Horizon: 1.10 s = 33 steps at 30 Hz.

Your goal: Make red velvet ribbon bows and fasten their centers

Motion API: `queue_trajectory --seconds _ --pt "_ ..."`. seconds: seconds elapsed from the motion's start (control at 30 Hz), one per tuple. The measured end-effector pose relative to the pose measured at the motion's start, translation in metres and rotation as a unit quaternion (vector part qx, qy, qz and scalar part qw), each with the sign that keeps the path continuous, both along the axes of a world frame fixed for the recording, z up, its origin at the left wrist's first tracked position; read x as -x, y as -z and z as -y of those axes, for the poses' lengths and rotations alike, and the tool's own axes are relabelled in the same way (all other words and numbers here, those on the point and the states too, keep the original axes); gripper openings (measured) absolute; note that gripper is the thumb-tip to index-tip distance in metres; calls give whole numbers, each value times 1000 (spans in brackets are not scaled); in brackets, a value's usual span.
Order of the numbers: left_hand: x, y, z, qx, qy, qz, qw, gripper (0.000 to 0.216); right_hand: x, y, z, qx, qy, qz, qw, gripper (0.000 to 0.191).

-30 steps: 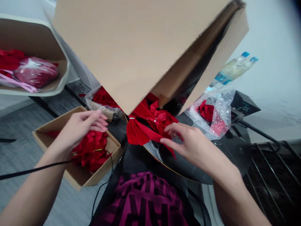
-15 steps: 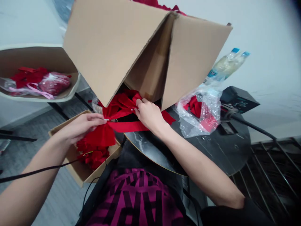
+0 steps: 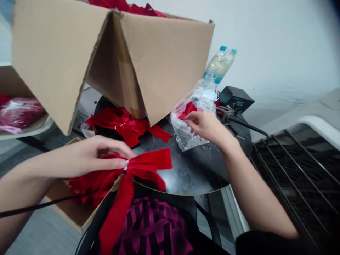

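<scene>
My left hand pinches a red fabric bow at its gathered middle, where a silvery band shows. The bow's loops stick out to the right and one long tail hangs down over my lap. My right hand is at the clear plastic bag on the round table, fingertips closed together at a red fabric piece in the bag's mouth. Other red bows lie on the table below the big cardboard box. Under my left forearm, an open carton holds a heap of red bows.
The big cardboard box, topped with red fabric, overhangs the black round table. Bottles and a black device with a dial stand behind the bag. A wire rack is at right. A black cable crosses my left forearm.
My right hand has left the bow and moved right to the plastic bag. My left hand has brought the bow nearer, and its loops and tail now hang free. The view has swung right.
</scene>
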State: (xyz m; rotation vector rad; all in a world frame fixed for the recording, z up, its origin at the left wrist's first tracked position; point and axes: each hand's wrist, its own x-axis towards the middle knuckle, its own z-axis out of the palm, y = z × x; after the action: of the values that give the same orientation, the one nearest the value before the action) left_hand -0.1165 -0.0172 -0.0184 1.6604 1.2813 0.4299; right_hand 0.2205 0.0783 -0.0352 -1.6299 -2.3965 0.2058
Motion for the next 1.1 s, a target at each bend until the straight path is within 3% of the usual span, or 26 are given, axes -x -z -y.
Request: queue_trajectory --seconds 0.03,0.07,0.17,0.27,0.37,0.43,0.57,0.67,0.73,0.8,0.9,1.0,1.03,1.1 --pt "-19 -1 -17 -2 96 -4 995 21 -20 5 -11 -19 47 13 999 25" --pt "-37 -1 -32 5 138 4 990 22 -35 10 -22 -33 89 29 995 26" --pt "-83 10 -71 14 197 32 980 17 -51 26 -46 -45 145 72 986 32" --pt "-115 27 -92 -6 203 50 978 14 -49 31 -51 -46 166 103 980 22" --pt "-134 41 -101 -75 188 34 979 15 -49 27 -48 -60 184 110 975 26" --pt "-142 49 -103 -124 169 16 978 17 -52 22 -47 -84 205 64 973 30" --pt "-148 65 -105 -247 158 48 955 21 -62 16 -53 -110 215 -121 963 25" --pt "-148 71 -102 -325 160 113 925 24 -64 16 -58 -96 201 -175 959 20" --pt "-147 71 -99 -334 138 129 924 22 -63 16 -59 -87 198 -185 959 16" --pt "-148 68 -98 -278 84 148 945 22 -59 15 -57 -91 199 -193 956 7" --pt "-159 60 -103 -90 -23 222 971 45 -53 12 -49 -95 173 -216 956 23" --pt "-177 51 -115 98 -78 318 940 74 -48 9 -40 -54 97 -252 961 37" --pt "-183 49 -120 138 -87 347 924 67 -48 9 -37 -34 67 -262 962 38" --pt "-193 48 -129 158 -110 384 903 35 -49 8 -33 9 11 -281 959 33"
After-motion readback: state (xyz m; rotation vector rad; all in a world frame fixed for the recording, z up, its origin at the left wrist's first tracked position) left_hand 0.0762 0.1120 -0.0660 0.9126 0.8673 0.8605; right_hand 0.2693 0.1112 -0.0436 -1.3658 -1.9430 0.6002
